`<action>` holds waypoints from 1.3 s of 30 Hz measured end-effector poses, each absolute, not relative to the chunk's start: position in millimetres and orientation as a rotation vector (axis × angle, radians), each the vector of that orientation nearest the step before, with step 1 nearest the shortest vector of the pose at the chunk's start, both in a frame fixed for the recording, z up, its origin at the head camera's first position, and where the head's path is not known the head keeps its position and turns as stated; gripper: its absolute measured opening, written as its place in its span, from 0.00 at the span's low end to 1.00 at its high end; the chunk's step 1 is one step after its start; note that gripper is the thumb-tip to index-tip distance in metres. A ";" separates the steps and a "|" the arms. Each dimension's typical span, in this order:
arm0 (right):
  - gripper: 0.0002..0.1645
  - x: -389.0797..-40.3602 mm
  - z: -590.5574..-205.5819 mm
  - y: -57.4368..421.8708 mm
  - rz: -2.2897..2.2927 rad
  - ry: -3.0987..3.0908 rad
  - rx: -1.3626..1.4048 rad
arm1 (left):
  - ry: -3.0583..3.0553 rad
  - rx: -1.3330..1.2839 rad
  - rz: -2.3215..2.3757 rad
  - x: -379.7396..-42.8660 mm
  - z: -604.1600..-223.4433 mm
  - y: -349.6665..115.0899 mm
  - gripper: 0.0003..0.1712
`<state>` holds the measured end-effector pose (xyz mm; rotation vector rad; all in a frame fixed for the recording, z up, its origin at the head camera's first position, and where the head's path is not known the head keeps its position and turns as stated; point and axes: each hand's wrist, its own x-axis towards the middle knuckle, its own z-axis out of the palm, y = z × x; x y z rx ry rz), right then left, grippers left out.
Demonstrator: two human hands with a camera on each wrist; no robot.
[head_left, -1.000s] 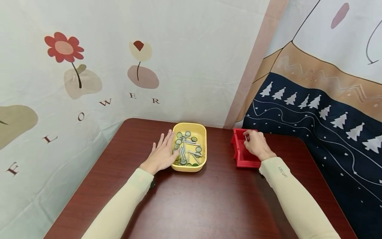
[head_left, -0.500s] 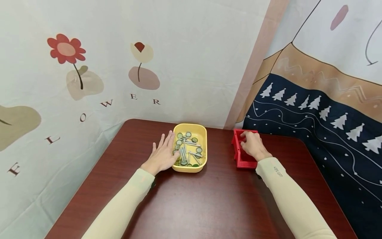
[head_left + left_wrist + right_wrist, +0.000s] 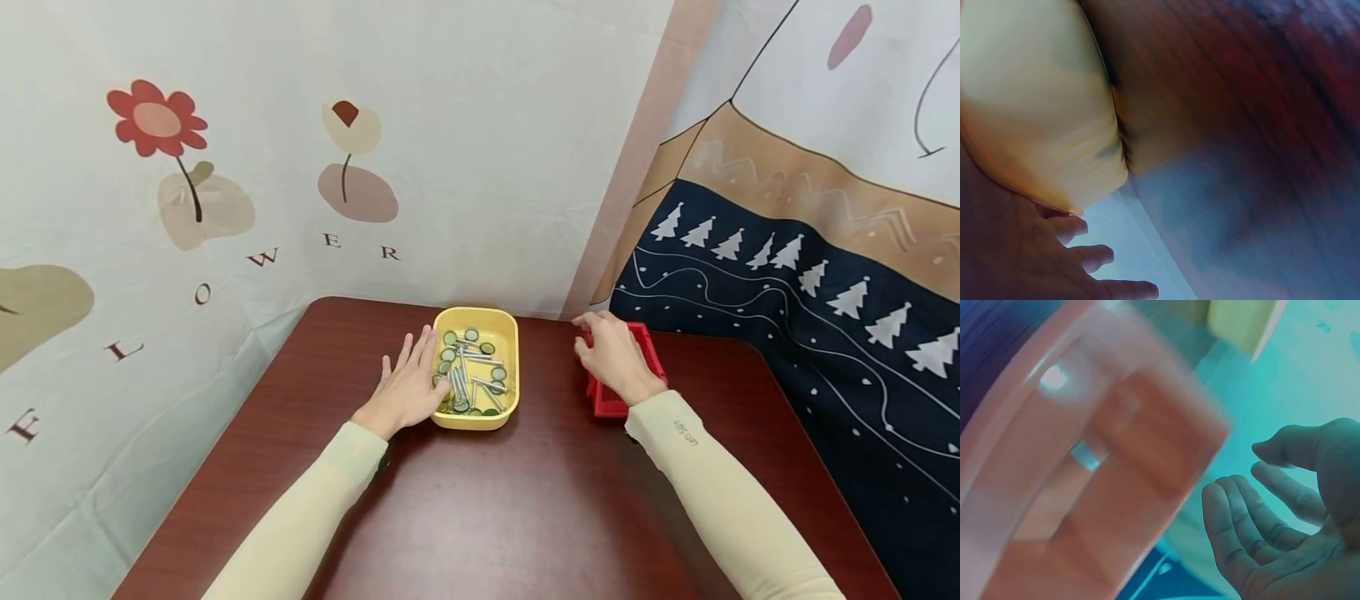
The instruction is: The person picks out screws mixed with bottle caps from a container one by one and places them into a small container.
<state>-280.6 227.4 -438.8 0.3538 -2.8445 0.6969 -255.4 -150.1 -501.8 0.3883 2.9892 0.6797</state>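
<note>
Shifted leftward from above the middle of the red bin (image 3: 611,408) half a second ago, a person's right hand (image 3: 617,354), fingers loosely bent and grasping nothing, hovers at its left edge. One small pale piece (image 3: 1085,455) lies inside the bin. Well to the left, the outspread left hand (image 3: 405,393), gripping nothing, rests against a yellow tray (image 3: 480,423) of slim metal pins (image 3: 459,388) and round discs (image 3: 471,334) on a dark table (image 3: 510,517).
</note>
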 end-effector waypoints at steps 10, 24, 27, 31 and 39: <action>0.28 -275.6 -430.0 160.9 0.649 -2.918 0.554 | 2.981 0.391 0.676 -256.5 -500.6 -149.1 0.54; 0.36 -303.8 -443.0 75.8 0.349 -3.085 0.896 | 2.986 0.401 0.647 -258.4 -500.0 -147.6 0.55; 0.43 -307.9 -443.4 60.9 0.252 -3.142 0.941 | 2.984 0.411 0.643 -257.9 -499.8 -148.0 0.56; 0.51 -314.2 -446.3 43.2 0.103 -3.256 0.893 | 2.984 0.414 0.635 -257.3 -497.7 -148.2 0.57; 0.58 -331.7 -468.6 22.0 -0.056 -3.419 0.721 | 2.975 0.410 0.608 -257.3 -497.7 -149.7 0.58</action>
